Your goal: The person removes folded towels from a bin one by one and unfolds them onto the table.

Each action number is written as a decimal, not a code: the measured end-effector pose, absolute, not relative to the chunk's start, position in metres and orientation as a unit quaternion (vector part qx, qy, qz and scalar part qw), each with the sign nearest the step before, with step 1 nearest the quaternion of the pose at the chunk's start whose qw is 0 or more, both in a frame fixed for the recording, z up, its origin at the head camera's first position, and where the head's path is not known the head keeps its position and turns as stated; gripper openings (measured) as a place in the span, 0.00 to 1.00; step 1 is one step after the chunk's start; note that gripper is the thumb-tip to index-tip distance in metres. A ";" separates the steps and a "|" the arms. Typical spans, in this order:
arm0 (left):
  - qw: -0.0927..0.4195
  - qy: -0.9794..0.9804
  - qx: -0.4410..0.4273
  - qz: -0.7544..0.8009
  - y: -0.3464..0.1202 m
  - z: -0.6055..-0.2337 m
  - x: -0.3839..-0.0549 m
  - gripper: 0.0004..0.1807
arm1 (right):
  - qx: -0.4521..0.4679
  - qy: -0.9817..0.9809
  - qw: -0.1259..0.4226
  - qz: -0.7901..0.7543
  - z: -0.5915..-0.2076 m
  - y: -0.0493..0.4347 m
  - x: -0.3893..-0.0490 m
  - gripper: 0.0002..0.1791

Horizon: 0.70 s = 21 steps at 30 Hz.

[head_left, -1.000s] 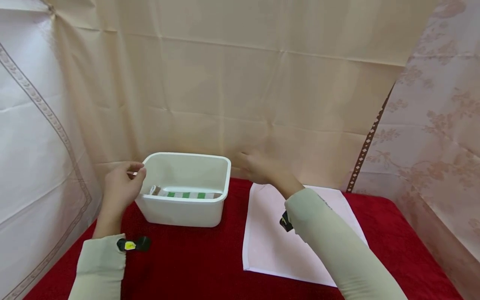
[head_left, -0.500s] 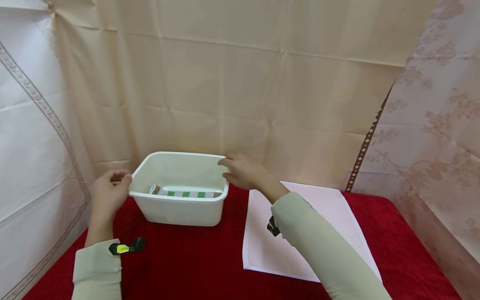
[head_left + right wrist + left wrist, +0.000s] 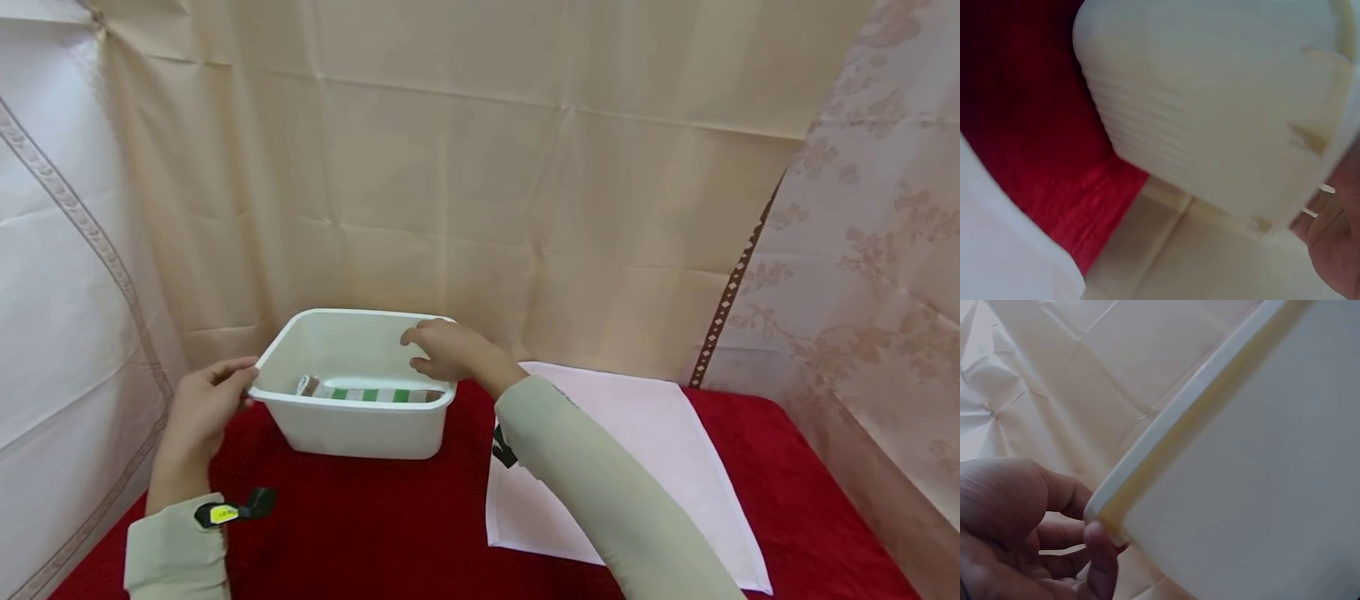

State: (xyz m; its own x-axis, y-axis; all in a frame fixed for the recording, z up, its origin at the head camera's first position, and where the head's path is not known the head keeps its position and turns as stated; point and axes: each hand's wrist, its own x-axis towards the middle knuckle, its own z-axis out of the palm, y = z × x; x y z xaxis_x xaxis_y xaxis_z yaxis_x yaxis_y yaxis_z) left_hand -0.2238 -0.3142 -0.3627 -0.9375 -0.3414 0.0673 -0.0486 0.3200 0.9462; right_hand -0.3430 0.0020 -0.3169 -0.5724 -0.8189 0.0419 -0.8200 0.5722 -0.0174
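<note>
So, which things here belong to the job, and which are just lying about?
Seemingly in the job:
white rectangular plastic tub, touched by the left hand, right hand over its right end
perhaps the green-and-white striped cloth inside

Apparently just lying about:
flat pink white-edged cloth
red velvety table cover

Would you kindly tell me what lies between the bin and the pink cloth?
Just a strip of red cover lies between the bin and the pink cloth; the head view shows it, with the right arm over its far end.
</note>
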 end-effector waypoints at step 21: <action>0.121 -0.746 0.104 -0.646 -0.322 -0.361 -0.216 0.26 | 0.449 -0.878 -0.160 0.029 -0.342 -0.050 -0.374 0.26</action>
State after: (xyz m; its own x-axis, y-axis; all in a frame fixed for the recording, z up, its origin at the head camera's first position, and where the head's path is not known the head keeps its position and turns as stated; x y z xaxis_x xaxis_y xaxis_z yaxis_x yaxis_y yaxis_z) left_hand -0.2165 -0.3220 -0.3610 -0.9492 -0.3111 0.0468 0.0019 0.1432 0.9897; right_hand -0.3742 -0.0496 -0.3419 -0.5449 -0.7986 -0.2555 -0.7798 0.5947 -0.1958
